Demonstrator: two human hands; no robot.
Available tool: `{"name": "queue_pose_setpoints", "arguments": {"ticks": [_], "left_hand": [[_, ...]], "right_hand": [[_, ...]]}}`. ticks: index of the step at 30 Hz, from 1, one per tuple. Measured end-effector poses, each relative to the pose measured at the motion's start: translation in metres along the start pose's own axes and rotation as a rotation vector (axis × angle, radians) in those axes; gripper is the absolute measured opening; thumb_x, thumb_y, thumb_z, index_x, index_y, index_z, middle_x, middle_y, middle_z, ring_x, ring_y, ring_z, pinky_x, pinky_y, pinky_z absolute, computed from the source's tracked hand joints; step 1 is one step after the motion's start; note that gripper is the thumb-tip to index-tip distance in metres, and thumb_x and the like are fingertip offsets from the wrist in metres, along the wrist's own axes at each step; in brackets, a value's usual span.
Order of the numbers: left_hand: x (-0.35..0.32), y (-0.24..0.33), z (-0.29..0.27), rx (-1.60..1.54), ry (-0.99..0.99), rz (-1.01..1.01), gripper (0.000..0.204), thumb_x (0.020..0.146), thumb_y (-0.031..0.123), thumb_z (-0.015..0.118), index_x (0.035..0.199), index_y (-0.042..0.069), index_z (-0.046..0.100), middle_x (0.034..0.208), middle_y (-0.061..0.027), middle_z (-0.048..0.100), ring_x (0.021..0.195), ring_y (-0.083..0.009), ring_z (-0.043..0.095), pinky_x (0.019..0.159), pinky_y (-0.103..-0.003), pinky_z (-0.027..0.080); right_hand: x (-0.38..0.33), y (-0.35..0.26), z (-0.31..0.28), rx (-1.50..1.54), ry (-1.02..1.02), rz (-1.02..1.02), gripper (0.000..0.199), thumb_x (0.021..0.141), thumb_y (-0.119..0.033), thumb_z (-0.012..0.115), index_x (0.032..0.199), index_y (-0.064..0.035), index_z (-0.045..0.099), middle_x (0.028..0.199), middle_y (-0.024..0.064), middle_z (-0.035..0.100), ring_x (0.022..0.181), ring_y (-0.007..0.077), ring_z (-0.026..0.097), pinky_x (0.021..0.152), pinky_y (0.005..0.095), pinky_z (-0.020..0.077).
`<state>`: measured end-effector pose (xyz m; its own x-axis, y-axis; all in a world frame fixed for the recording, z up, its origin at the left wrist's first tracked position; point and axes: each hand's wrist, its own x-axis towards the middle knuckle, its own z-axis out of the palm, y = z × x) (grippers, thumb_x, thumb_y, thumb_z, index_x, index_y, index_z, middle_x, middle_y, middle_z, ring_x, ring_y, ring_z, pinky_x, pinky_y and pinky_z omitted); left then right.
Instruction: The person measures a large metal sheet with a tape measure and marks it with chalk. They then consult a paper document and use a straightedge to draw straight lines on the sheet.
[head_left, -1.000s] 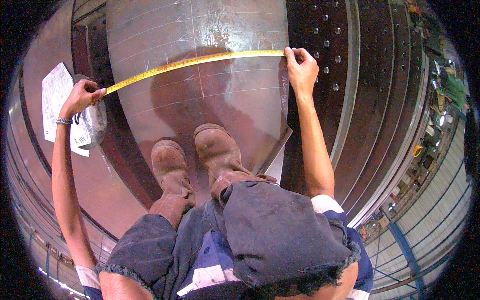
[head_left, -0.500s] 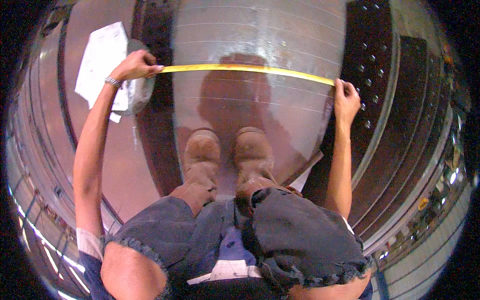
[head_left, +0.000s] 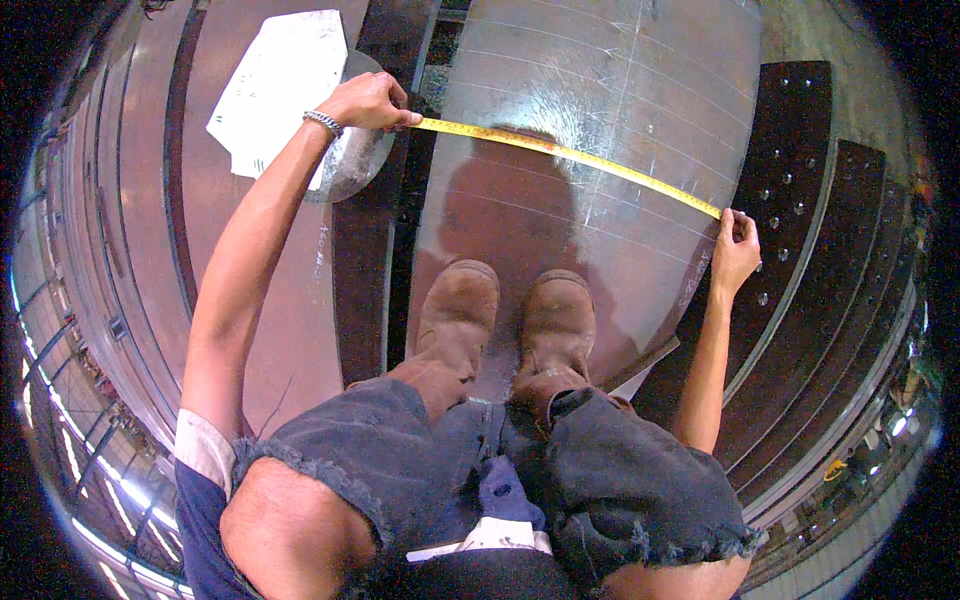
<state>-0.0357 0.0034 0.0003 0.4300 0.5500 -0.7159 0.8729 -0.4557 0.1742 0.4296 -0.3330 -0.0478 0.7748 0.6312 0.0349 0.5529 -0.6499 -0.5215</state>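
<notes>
At the far left, white paper sheets (head_left: 275,85) are spread on a reddish-brown steel surface (head_left: 255,260), presumably so that they can be read from the crouch. Their right side is bordered by a grey round disc (head_left: 365,165), which is partly covered by the left hand (head_left: 366,101). One end of a yellow tape measure (head_left: 622,172) is pinched by this hand just beyond the left edge of a chalk-lined steel plate (head_left: 640,110), apparently so that the strip can be laid across the plate's full width. The left arm is reached forward at a slant, the wrist, ringed by a metal bracelet (head_left: 323,122), is turned inward, and the thumb and forefinger are closed narrowly on the strip.

In the middle, the tape is stretched almost straight, slanting down to the right; whether the plate is touched along its whole length cannot be told. Brown boots (head_left: 459,308) are planted side by side on the near part of the plate, seemingly for balance between the two spread arms.

At the plate's right edge, the tape's other end is pinched by the right hand (head_left: 737,252), likely so that slack is taken out. The forearm is pointed nearly straight ahead, with thumb and fingertips brought together, beside a dark steel beam with holes (head_left: 795,140).
</notes>
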Motion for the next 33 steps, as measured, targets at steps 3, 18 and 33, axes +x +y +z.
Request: {"name": "queue_pose_setpoints", "arguments": {"ticks": [3, 18, 33], "left_hand": [[0.000, -0.001, 0.002, 0.014, 0.013, -0.011, 0.047, 0.081, 0.060, 0.073, 0.085, 0.013, 0.079, 0.074, -0.0040, 0.074, 0.075, -0.0207, 0.071, 0.070, -0.039, 0.054], [0.008, 0.012, 0.001, -0.278, -0.044, 0.230, 0.045, 0.085, 0.052, 0.073, 0.089, 0.007, 0.077, 0.075, -0.0048, 0.073, 0.073, -0.0161, 0.069, 0.070, -0.036, 0.054], [0.016, 0.028, 0.013, 0.032, 0.162, 0.193, 0.052, 0.081, 0.056, 0.073, 0.095, 0.007, 0.077, 0.084, -0.0179, 0.073, 0.086, -0.0359, 0.071, 0.078, -0.048, 0.055]], "right_hand": [[-0.007, -0.013, 0.000, -0.093, 0.113, -0.200, 0.025, 0.097, -0.022, 0.064, 0.111, -0.0027, 0.071, 0.110, 0.0137, 0.071, 0.099, 0.0266, 0.069, 0.088, 0.0355, 0.0527], [-0.050, -0.126, 0.012, 0.029, -0.161, -0.558, 0.027, 0.093, -0.003, 0.056, 0.118, -0.0058, 0.063, 0.108, 0.0158, 0.067, 0.093, 0.0363, 0.067, 0.083, 0.0437, 0.0543], [-0.075, -0.211, 0.084, 0.059, -0.419, -0.988, 0.018, 0.091, -0.015, 0.064, 0.106, -0.0040, 0.065, 0.101, 0.0115, 0.060, 0.098, 0.0298, 0.062, 0.081, 0.0416, 0.0543]]}}
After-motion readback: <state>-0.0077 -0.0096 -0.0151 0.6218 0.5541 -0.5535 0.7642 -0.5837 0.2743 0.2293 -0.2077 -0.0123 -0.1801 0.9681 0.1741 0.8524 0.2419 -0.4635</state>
